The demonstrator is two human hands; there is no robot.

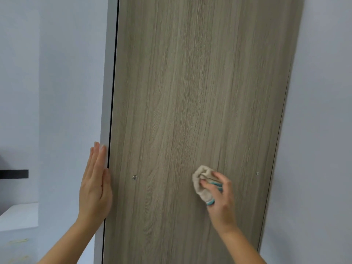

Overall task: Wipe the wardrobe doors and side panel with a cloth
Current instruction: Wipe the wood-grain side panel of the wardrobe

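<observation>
The wardrobe's side panel (190,92) is grey-brown wood grain and fills the middle of the view. My right hand (221,195) grips a bunched beige cloth (201,184) with a teal edge and holds it against the panel's lower right part. My left hand (95,183) lies flat with straight fingers against the white front edge (107,92) of the wardrobe, at the panel's left border. The wardrobe doors are out of view.
A pale wall (323,111) stands right of the panel and another (57,73) to the left. A small screw (134,177) sits in the panel between my hands. A white ledge (19,216) and a dark bar (14,174) lie at the far left.
</observation>
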